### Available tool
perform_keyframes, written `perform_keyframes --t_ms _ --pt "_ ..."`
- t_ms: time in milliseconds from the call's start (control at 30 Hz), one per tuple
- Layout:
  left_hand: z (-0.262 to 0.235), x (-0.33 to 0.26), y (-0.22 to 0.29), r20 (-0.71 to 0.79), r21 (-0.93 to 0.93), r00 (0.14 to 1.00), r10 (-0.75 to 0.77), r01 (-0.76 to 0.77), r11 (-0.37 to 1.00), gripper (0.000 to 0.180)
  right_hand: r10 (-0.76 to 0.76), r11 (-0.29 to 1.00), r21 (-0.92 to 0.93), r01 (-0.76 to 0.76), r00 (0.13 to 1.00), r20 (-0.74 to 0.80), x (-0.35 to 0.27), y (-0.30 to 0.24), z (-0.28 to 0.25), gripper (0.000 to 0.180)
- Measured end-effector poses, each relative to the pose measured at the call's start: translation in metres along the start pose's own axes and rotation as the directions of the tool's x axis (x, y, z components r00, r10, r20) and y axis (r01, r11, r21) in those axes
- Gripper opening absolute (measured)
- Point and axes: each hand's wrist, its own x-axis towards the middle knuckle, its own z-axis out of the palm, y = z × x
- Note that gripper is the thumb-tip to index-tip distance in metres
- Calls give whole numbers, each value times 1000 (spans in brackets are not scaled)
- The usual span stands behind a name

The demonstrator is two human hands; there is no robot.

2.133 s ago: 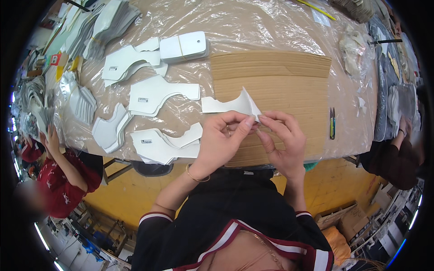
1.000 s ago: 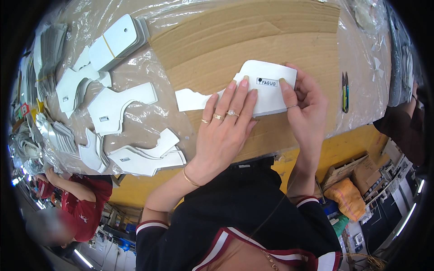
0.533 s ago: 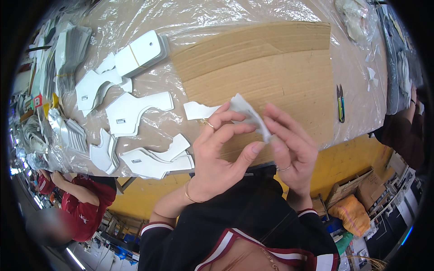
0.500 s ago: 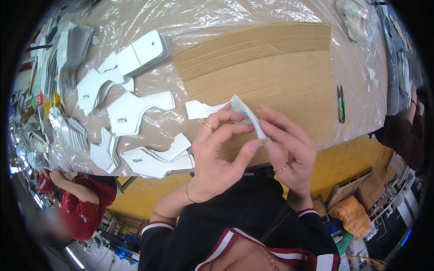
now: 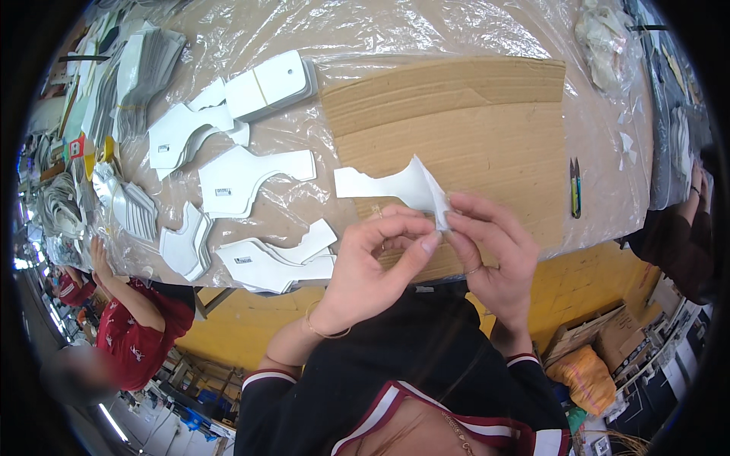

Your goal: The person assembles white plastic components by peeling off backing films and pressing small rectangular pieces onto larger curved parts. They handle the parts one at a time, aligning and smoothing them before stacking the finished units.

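White shaped piece [image 5: 395, 186] is lifted just above the cardboard sheet [image 5: 471, 129] on the tabletop [image 5: 456, 30], its folded right end pinched by both grips: left hand [image 5: 372, 262] and right hand [image 5: 494, 254]. Risk: a crooked crease or tear from uneven pinching. Similar cut pieces [image 5: 251, 178] lie stacked to the left; no containers visible.

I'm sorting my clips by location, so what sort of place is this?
Likely a factory workbench: stacks of white die-cut pieces on a plastic-covered table, a cardboard sheet, and another worker's hand alongside.

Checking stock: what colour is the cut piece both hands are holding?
White, clearest in the head view: the cut piece pinched between left hand and right hand.
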Motion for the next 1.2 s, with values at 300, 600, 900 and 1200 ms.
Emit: perform_keyframes --t_ms 300,600,900,1200 --pt "9 15 -7 30 310 976 217 -215 926 11 -69 931 -351 102 992 104 -1 -9 -10 23" --pt "-3 15 -20 18 298 982 190 -187 936 9 196 880 -429 -205 978 -64 22 34 -12 18" --pt "-2 34 -42 16 -1 973 228 -228 974 10 432 816 439 -377 901 -30 9 28 0 24" --pt "15 -8 21 118 625 877 466 -430 651 19 325 699 589 -405 914 243 4 -4 9 13"
